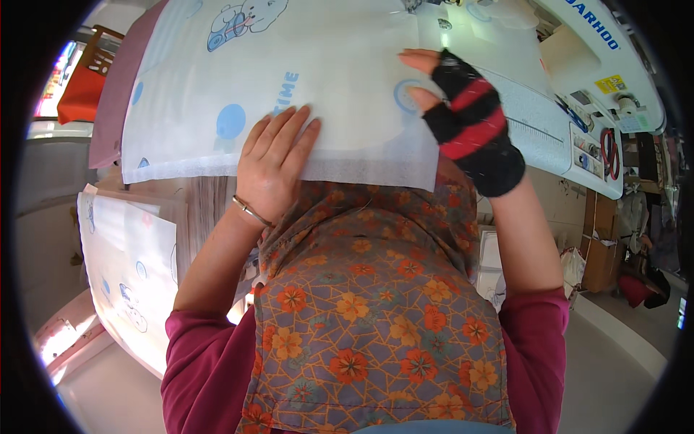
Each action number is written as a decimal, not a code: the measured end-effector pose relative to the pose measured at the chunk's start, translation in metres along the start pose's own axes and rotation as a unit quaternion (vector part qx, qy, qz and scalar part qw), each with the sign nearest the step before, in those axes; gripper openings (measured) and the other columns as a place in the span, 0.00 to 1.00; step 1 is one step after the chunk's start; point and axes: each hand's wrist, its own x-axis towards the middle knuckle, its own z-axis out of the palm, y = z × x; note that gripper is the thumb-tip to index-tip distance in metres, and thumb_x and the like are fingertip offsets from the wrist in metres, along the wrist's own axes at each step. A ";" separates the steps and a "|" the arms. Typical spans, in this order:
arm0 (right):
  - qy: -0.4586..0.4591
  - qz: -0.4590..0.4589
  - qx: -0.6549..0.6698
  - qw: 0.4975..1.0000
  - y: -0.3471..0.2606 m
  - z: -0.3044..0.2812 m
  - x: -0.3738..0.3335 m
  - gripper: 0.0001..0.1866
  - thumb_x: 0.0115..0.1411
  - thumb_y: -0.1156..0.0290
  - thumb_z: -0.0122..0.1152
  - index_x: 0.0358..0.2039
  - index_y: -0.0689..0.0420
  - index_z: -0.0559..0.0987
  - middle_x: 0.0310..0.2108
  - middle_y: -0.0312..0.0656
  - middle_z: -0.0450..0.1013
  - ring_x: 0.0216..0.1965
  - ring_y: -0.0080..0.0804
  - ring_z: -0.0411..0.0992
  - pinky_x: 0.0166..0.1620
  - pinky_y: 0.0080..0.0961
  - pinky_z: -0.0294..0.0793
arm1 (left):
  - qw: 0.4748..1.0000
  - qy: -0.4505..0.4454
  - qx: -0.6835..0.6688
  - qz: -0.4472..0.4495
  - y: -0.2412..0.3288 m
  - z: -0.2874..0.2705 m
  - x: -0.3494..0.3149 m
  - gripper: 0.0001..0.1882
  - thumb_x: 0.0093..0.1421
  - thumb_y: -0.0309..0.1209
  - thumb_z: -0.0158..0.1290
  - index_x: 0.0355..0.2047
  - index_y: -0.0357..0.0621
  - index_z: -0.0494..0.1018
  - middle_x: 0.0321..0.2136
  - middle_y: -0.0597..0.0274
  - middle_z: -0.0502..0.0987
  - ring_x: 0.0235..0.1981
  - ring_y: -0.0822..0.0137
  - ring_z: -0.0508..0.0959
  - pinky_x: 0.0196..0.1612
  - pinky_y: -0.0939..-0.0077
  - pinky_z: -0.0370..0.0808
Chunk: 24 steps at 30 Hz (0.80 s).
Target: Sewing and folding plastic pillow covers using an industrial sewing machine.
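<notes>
A white fabric sheet point(347, 94) printed with blue dots and a cartoon animal lies across the table in front of me. Its near edge carries a paler translucent border strip point(354, 171). My left hand point(278, 155), bare and with a bangle at the wrist, rests flat on the sheet near this border, fingers stretched out. At the sheet's right side is my right hand point(470, 119) in a black and red fingerless glove. Its thumb and fingers are apart, with nothing visible between them; whether it touches the sheet I cannot tell.
A white sewing machine point(603, 54) stands at the right, its bed marked with a ruler scale. A small parts tray point(587, 153) and red-handled scissors point(611, 153) lie by it. More printed fabric point(137, 267) hangs at the lower left. An orange cloth point(85, 94) is at the far left.
</notes>
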 end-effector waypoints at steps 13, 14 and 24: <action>-0.063 0.020 -0.139 0.988 0.006 0.033 -0.016 0.18 0.51 0.70 0.60 0.44 0.58 0.74 0.45 0.47 0.70 0.44 0.47 0.69 0.47 0.41 0.69 | 0.988 -0.024 0.105 -0.108 -0.125 -0.033 -0.059 0.27 0.46 0.13 0.45 0.49 0.37 0.71 0.48 0.51 0.73 0.50 0.52 0.73 0.52 0.65 0.71; -0.069 0.020 -0.149 0.986 0.008 0.034 -0.014 0.18 0.51 0.70 0.60 0.44 0.58 0.74 0.45 0.47 0.70 0.45 0.47 0.69 0.48 0.41 0.68 | 0.988 -0.028 0.103 -0.115 -0.127 -0.033 -0.056 0.27 0.45 0.12 0.45 0.48 0.38 0.72 0.48 0.52 0.74 0.49 0.53 0.74 0.50 0.66 0.72; -0.063 0.003 -0.203 0.977 0.040 0.038 0.012 0.20 0.52 0.64 0.61 0.45 0.59 0.75 0.48 0.49 0.69 0.49 0.49 0.68 0.53 0.42 0.66 | 0.985 -0.093 0.094 -0.112 -0.176 -0.026 -0.019 0.32 0.40 0.11 0.43 0.47 0.46 0.74 0.46 0.60 0.75 0.44 0.57 0.76 0.46 0.69 0.75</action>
